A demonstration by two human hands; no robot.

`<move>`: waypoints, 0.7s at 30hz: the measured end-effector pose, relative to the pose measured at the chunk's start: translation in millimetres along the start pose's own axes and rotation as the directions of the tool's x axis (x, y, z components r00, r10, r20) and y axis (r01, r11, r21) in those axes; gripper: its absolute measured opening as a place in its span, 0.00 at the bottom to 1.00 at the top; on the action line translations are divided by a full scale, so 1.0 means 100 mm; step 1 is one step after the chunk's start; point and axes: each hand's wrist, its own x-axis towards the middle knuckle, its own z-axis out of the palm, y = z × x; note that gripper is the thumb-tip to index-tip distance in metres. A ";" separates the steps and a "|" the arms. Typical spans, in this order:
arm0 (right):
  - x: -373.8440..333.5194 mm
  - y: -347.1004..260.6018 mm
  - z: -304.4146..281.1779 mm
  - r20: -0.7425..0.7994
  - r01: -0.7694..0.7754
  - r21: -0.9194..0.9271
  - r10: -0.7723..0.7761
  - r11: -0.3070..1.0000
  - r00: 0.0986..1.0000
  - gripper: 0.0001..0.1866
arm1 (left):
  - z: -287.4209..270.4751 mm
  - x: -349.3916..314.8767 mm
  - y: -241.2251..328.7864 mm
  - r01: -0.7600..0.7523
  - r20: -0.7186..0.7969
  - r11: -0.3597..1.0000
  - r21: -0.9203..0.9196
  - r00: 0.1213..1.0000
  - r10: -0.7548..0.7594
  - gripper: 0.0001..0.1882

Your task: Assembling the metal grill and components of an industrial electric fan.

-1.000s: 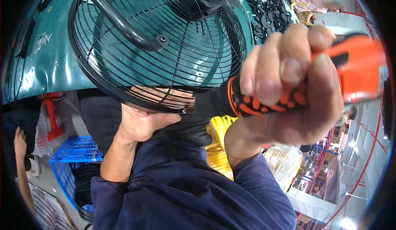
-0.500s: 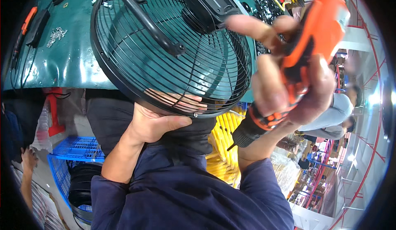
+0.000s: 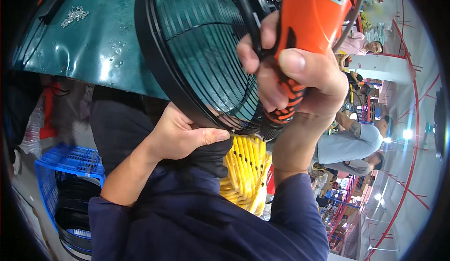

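Observation:
A round black wire fan guard (image 3: 161,57) stands tilted at the near edge of the green-covered table (image 3: 108,55). My left hand (image 3: 176,134) is closed round its lower rim, thumb on the near side and fingers behind it. In my right hand (image 3: 314,78) is an orange and black electric screwdriver (image 3: 309,19), its dark nose pointing down beside the guard's lower right rim. Whether the bit touches the rim, I cannot tell. A black handle or bracket (image 3: 246,12) on the guard is partly hidden by the screwdriver and my fingers.
A small pile of screws (image 3: 75,16) lies on the table at the left, near a black tool (image 3: 54,3). Below left stands a blue crate (image 3: 70,155) with black rings. Yellow bundled pieces (image 3: 248,167) are beyond my lap. Other people (image 3: 349,146) are at the right.
The fan guard has tilted up more steeply and shifted right. My right hand has brought the screwdriver left, its nose now beside the guard's rim. My left hand still grips the rim.

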 end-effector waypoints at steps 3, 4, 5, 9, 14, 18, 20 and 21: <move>-0.02 0.00 -0.04 -0.027 0.040 -0.022 -0.041 0.999 0.999 0.24 | 0.02 -0.01 -0.01 0.032 0.053 0.998 0.049 0.998 -0.035 0.15; -0.03 0.03 -0.05 -0.048 0.052 0.002 -0.052 0.999 0.998 0.25 | 0.02 -0.01 0.00 0.041 0.077 0.996 0.074 0.996 -0.047 0.15; -0.04 0.04 -0.06 -0.031 0.041 0.027 -0.040 0.999 0.999 0.25 | 0.06 -0.02 -0.01 0.064 0.041 0.998 -0.001 0.997 -0.064 0.15; -0.07 0.05 -0.10 0.049 -0.033 0.154 0.026 0.988 0.998 0.25 | 0.19 -0.05 -0.01 0.052 -0.023 0.998 0.040 0.998 -0.051 0.12; -0.18 0.13 -0.06 0.114 -0.146 0.139 0.131 0.979 0.985 0.22 | 0.13 -0.19 -0.10 0.068 0.091 0.962 0.263 0.991 -0.095 0.21; -0.23 0.30 0.04 0.171 -0.275 0.119 0.253 0.954 0.952 0.17 | 0.05 -0.40 -0.26 0.191 -0.034 0.972 0.138 0.982 -0.188 0.17; -0.21 0.42 0.11 0.189 -0.283 0.113 0.259 0.952 0.947 0.15 | -0.03 -0.49 -0.34 0.186 -0.100 0.979 0.086 0.979 -0.177 0.17; -0.19 0.49 0.15 0.188 -0.276 0.081 0.257 0.958 0.948 0.15 | -0.08 -0.53 -0.38 0.231 -0.141 0.972 0.036 0.964 -0.224 0.17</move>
